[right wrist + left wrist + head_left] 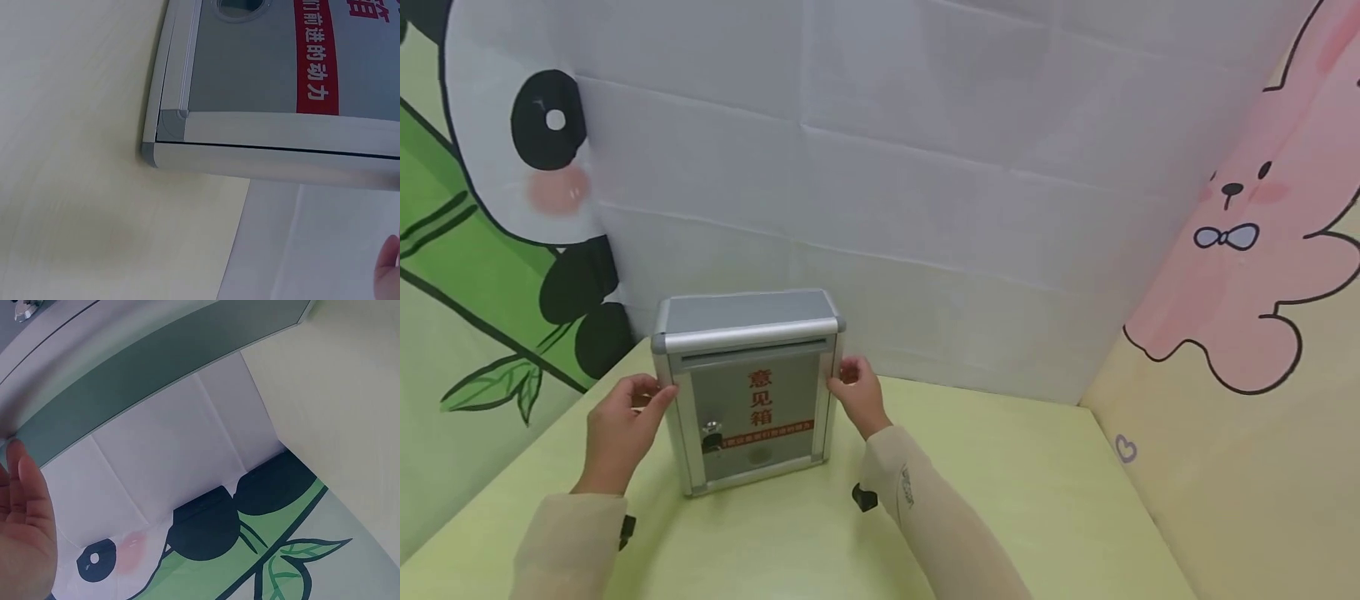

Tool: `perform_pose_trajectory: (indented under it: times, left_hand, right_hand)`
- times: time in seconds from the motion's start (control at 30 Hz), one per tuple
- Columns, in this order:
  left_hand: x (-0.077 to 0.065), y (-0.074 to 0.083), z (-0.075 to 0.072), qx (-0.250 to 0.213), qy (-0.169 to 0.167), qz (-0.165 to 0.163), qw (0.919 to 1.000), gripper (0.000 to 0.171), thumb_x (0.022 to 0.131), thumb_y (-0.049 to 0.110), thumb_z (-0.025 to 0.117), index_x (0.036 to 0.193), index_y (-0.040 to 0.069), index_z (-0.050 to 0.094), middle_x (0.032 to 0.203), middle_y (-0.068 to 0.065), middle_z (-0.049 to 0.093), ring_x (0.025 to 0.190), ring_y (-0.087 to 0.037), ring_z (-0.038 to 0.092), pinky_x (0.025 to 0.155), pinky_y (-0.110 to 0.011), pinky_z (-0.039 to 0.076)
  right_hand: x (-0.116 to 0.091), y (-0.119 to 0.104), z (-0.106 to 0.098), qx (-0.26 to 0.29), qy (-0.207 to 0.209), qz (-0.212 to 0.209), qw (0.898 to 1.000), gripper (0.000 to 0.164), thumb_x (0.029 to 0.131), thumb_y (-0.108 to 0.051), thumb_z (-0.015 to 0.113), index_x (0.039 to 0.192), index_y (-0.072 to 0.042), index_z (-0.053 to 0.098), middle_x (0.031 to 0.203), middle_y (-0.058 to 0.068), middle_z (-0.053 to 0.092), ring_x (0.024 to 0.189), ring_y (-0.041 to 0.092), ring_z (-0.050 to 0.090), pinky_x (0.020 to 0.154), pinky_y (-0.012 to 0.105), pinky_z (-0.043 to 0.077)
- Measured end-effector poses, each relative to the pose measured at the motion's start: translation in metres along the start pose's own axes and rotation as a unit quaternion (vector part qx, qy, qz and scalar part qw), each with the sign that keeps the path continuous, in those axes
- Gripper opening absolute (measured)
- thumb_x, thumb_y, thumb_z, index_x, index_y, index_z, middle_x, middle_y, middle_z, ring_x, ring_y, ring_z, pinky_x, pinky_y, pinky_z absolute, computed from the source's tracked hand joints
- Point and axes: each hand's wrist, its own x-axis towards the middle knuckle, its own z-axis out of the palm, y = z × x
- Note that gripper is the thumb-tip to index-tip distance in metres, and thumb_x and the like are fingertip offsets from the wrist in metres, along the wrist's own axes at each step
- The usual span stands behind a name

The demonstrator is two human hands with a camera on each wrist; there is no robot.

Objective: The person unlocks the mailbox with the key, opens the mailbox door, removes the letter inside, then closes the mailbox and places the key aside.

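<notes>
A grey metal suggestion box (726, 396) with silver edges stands upright on the table, its front turned toward me. Red characters run down that front, above a red printed strip, and a slot (752, 353) crosses it near the top. On the left of the door is a silver lock (711, 427) with a black piece hanging below it. My left hand (617, 429) holds the box's left edge, thumb at the front frame. At the opposite edge, my right hand (859, 398) grips with its thumb in front and fingers bent behind. Only its fingertip area shows in the right wrist view.
The pale yellow-green table (985, 483) spreads to the right and in front of the box. White sheeting (910, 208) hangs behind it. A panda and bamboo picture (512, 250) covers the left wall; a pink bear picture (1240, 275) is on the right one.
</notes>
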Motion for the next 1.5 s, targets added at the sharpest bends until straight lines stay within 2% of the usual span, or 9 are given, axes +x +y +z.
perform_pose_trajectory:
  times: [0.13,0.23,0.33,0.47,0.67,0.77,1.0,1.23,1.5]
  left_hand:
    - [0.000,0.001,-0.002,0.016,-0.016,0.005,0.9997,0.031,0.091,0.023,0.067,0.101,-0.006,0.059,0.094,-0.024,0.065,0.078,0.010,0.047,0.063,-0.006,0.035]
    - [0.003,0.005,-0.006,0.029,-0.037,0.015,0.9988,0.031,0.091,0.023,0.068,0.101,-0.006,0.062,0.096,-0.026,0.067,0.080,-0.018,0.063,0.061,-0.015,0.041]
    - [0.007,0.010,-0.006,0.041,-0.058,0.036,0.9969,0.032,0.090,0.023,0.069,0.100,-0.007,0.065,0.095,-0.027,0.067,0.081,-0.041,0.064,0.059,-0.028,0.046]
    - [0.010,0.016,-0.001,0.042,-0.083,0.051,0.9944,0.033,0.090,0.023,0.069,0.102,-0.008,0.065,0.096,-0.027,0.067,0.083,-0.042,0.064,0.064,-0.041,0.050]
    - [0.010,0.021,0.004,0.047,-0.118,0.030,0.9914,0.043,0.092,0.030,0.065,0.107,-0.010,0.064,0.102,-0.028,0.066,0.088,-0.043,0.062,0.072,-0.054,0.050]
    - [0.010,0.024,0.006,0.046,-0.132,0.024,0.9898,0.045,0.092,0.033,0.064,0.108,-0.009,0.064,0.103,-0.028,0.065,0.090,-0.043,0.061,0.074,-0.054,0.049]
    - [0.007,0.035,0.018,0.025,-0.146,0.020,0.9888,0.043,0.093,0.031,0.063,0.109,-0.008,0.063,0.104,-0.027,0.065,0.093,-0.043,0.060,0.078,-0.055,0.049]
    - [0.006,0.039,0.028,0.020,-0.135,0.066,0.9884,0.035,0.092,0.026,0.066,0.105,-0.007,0.065,0.097,-0.025,0.068,0.087,-0.041,0.062,0.074,-0.053,0.050]
    - [0.001,0.044,0.038,0.008,-0.156,0.057,0.9861,0.032,0.092,0.022,0.066,0.104,-0.007,0.065,0.097,-0.023,0.068,0.089,-0.040,0.063,0.074,-0.052,0.050]
  right_hand:
    - [-0.004,0.001,-0.007,-0.017,-0.004,0.002,1.000,0.025,0.083,-0.008,0.064,0.104,0.003,0.055,0.095,0.007,0.057,0.089,0.016,0.052,0.076,0.029,0.045]
    - [-0.005,0.000,-0.017,-0.016,-0.017,-0.003,1.000,0.025,0.083,-0.009,0.064,0.104,0.004,0.056,0.096,0.008,0.059,0.089,0.015,0.053,0.075,0.028,0.045]
    - [-0.007,-0.001,-0.031,-0.014,-0.033,0.001,0.999,0.023,0.084,-0.006,0.064,0.103,0.005,0.057,0.095,0.009,0.061,0.088,0.015,0.054,0.074,0.028,0.046]
    - [-0.021,-0.016,-0.048,-0.020,-0.044,0.002,0.999,0.019,0.083,-0.001,0.062,0.099,0.008,0.057,0.091,0.012,0.062,0.085,0.016,0.055,0.072,0.027,0.046]
    - [-0.036,-0.029,-0.058,-0.018,-0.036,-0.002,0.999,0.020,0.082,-0.001,0.062,0.099,0.010,0.057,0.088,0.006,0.061,0.080,0.008,0.052,0.072,0.023,0.044]
    - [-0.038,-0.027,-0.062,-0.010,-0.026,0.000,1.000,0.021,0.082,-0.002,0.062,0.099,0.010,0.058,0.088,0.005,0.062,0.079,0.006,0.053,0.073,0.023,0.045]
    - [-0.023,0.013,-0.076,-0.001,-0.008,0.012,1.000,0.023,0.083,-0.006,0.065,0.101,0.007,0.060,0.093,0.007,0.064,0.083,0.010,0.056,0.077,0.028,0.047]
    - [-0.031,0.014,-0.086,0.005,0.019,0.006,1.000,0.022,0.082,-0.004,0.064,0.099,0.008,0.058,0.087,0.004,0.060,0.079,0.009,0.054,0.073,0.023,0.045]
    - [-0.042,0.015,-0.099,-0.019,0.042,0.002,0.999,0.019,0.080,-0.004,0.067,0.094,0.008,0.063,0.083,0.002,0.063,0.076,0.008,0.054,0.069,0.025,0.045]
